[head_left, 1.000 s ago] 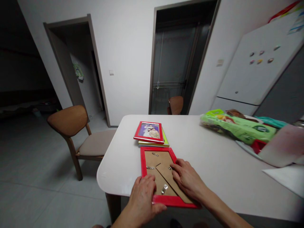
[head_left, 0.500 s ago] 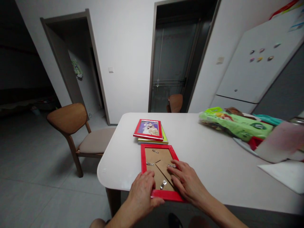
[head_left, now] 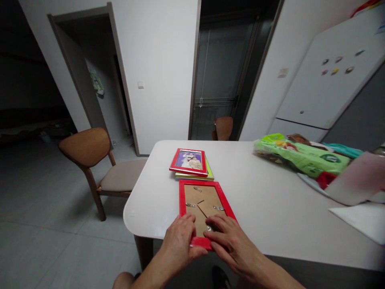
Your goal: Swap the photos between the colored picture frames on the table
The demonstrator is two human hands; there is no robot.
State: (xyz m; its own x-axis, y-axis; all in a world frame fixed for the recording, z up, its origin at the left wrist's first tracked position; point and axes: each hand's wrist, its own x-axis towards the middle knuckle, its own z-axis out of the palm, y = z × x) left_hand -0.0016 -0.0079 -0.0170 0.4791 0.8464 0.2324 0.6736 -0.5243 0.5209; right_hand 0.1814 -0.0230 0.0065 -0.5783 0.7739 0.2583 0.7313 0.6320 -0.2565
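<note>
With the red picture frame [head_left: 204, 208] lying face down at the near edge of the surface [head_left: 270, 208], the left hand [head_left: 179, 237] pins its bottom rail with flat, open fingers while the right hand [head_left: 230, 239] presses spread fingertips by the lowest metal clip [head_left: 208, 228], best turned gently.

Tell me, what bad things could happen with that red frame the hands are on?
The face-down red frame sticks out slightly past the table edge, so a push from the left hand or right hand might tip it off. The small metal clips on its back might poke a fingertip.
</note>
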